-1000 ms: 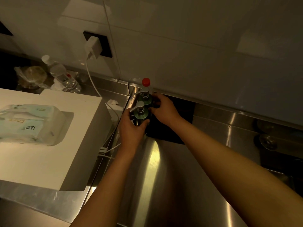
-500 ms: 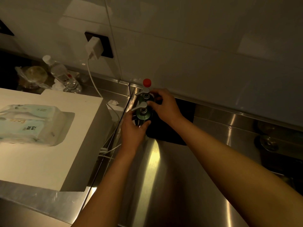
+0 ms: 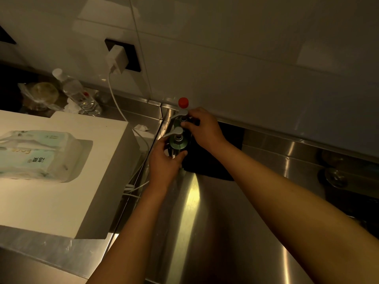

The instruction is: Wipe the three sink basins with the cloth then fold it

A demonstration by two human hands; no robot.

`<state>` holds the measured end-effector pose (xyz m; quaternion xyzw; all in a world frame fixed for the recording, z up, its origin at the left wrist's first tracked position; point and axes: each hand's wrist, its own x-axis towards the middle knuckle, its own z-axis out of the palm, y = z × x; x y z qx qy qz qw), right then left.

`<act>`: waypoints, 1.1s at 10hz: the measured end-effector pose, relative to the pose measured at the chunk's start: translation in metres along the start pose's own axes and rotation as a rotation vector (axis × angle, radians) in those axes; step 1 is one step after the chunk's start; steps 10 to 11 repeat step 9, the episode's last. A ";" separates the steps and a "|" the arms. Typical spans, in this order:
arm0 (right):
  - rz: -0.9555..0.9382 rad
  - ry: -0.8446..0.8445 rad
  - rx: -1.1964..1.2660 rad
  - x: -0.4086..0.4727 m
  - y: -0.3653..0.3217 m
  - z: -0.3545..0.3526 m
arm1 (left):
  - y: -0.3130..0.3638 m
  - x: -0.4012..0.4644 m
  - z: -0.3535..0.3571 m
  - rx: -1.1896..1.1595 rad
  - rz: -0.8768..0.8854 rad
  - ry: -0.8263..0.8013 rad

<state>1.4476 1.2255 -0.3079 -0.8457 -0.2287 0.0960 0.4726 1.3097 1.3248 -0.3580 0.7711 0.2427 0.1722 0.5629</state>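
Note:
A dark cloth (image 3: 213,160) lies flat on the steel counter (image 3: 196,222) against the back wall, partly under my right forearm. Two green pump bottles stand at its left edge. My left hand (image 3: 164,160) grips the near pump bottle (image 3: 178,142) from the left. My right hand (image 3: 205,128) holds the neck of the far pump bottle (image 3: 180,117) with curled fingers. A sink basin (image 3: 348,201) shows dark at the right edge.
A white box (image 3: 67,193) with a pack of wipes (image 3: 39,154) sits at the left. A charger (image 3: 117,58) hangs from a wall socket, its cable trailing down beside the box. A water bottle (image 3: 78,95) and a red-capped bottle (image 3: 183,102) stand by the wall.
My right hand has shifted up from beside the near bottle to the far bottle's pump neck. My left hand stays on the near bottle.

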 end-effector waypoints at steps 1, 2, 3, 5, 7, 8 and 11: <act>0.001 0.001 -0.015 0.001 -0.002 -0.003 | -0.002 0.001 0.000 -0.018 -0.001 0.000; 0.016 -0.007 0.002 0.003 -0.002 -0.006 | -0.003 0.001 0.000 -0.018 -0.011 -0.001; 0.018 -0.024 -0.009 0.004 -0.002 -0.007 | -0.004 0.000 -0.002 -0.033 -0.022 0.003; 0.025 -0.021 0.008 -0.001 -0.002 -0.002 | -0.004 0.000 -0.001 0.007 -0.002 -0.010; 0.035 -0.003 0.018 -0.007 -0.002 -0.006 | -0.001 -0.003 -0.002 0.007 0.015 0.002; 0.025 0.022 0.034 -0.011 0.001 -0.009 | -0.001 -0.005 -0.003 0.005 0.019 -0.003; 0.037 0.030 0.027 -0.017 0.001 -0.014 | 0.000 -0.009 -0.006 0.006 0.029 -0.001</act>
